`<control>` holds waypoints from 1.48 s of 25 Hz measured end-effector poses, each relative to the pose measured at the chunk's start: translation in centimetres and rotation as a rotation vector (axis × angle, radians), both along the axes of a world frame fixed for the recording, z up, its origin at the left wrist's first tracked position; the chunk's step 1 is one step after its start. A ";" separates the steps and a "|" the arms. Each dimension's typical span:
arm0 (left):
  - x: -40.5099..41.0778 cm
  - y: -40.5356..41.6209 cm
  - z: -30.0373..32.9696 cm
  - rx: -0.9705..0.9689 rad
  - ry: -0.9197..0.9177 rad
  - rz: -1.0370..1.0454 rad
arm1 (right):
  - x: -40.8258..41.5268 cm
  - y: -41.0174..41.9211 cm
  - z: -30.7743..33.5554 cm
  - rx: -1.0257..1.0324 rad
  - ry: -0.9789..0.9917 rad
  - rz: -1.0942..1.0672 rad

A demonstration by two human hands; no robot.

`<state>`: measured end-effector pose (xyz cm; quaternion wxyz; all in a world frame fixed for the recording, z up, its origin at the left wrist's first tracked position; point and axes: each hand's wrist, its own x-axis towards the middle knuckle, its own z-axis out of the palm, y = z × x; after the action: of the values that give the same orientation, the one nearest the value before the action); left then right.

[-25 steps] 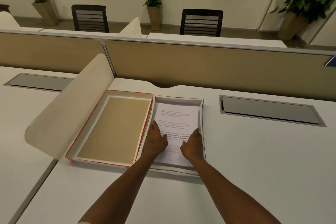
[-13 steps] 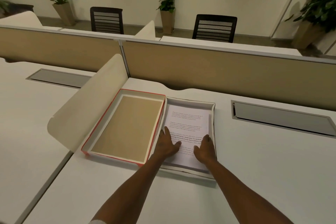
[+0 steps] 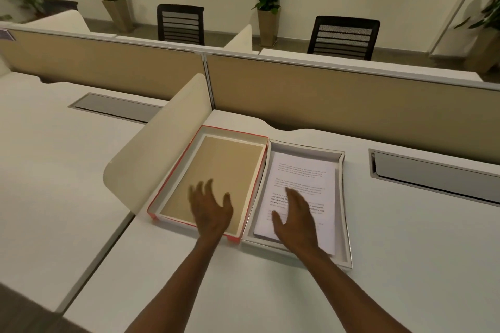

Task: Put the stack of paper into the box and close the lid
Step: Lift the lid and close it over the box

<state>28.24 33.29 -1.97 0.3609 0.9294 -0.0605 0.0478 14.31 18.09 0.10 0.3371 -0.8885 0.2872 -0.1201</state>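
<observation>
A stack of printed white paper (image 3: 303,181) lies inside the white box (image 3: 341,197) on the desk. The lid (image 3: 216,170), red-edged with a tan inside, lies open and flat to the box's left, joined along the middle edge. My left hand (image 3: 211,208) hovers over the lid's near part, fingers spread and holding nothing. Over the near left part of the paper is my right hand (image 3: 295,219), palm down, fingers apart, empty.
A curved cream divider (image 3: 154,159) stands just left of the lid. Tan partition panels (image 3: 324,105) run along the desk's back. Grey cable hatches (image 3: 433,176) sit in the desk to the right and far left. Chairs and potted plants stand beyond.
Both hands have lifted off the paper. My left hand has moved left over the open lid; my right hand has shifted slightly left above the stack.
</observation>
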 end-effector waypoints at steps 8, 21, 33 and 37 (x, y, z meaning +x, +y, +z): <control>4.6 6.6 -0.7 -0.243 0.495 0.563 | 2.2 6.5 -3.6 -0.344 0.255 0.483; 7.3 9.4 2.8 -0.899 0.417 0.616 | 3.0 6.2 -1.4 -0.205 0.209 0.367; -2.1 1.1 12.1 -0.759 -0.112 0.027 | 12.9 2.6 18.1 0.557 -0.230 -0.030; -3.4 -1.1 13.5 -0.704 -0.137 -0.035 | 14.9 2.5 19.0 0.810 -0.198 -0.032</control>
<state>24.79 32.22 11.50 0.6547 0.7417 -0.0805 0.1216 29.18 20.62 19.12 0.6833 -0.6638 0.2911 -0.0877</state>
